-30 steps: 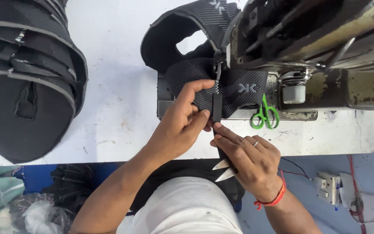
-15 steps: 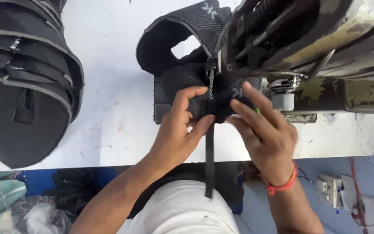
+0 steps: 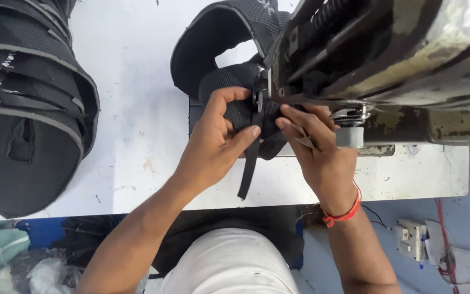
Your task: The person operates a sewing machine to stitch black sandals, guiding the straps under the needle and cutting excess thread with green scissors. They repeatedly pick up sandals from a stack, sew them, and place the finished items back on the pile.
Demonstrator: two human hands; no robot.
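Left hand (image 3: 213, 147) is pinching the black webbing strap (image 3: 248, 169) between thumb and forefinger; strap's long axis is running from the fingertips down toward the person. Right hand (image 3: 316, 147) is pressing closed fingers on the padded piece (image 3: 235, 90) just right of the strap, under the sewing machine (image 3: 387, 60).

One second ago the right hand (image 3: 322, 158) lay low near the counter edge with small scissors in it, away from the black padded piece (image 3: 235, 103); half a second ago it had come up with spread fingers over the piece, and now its fingers press on the piece just under the sewing machine head (image 3: 387, 60). The black strap (image 3: 250, 163) first showed only as a short piece pinched by the left hand (image 3: 213, 147), then hung long over the counter edge, and now it ends shorter, over the counter. The green scissors, seen earlier on the counter under the machine, are no longer visible.
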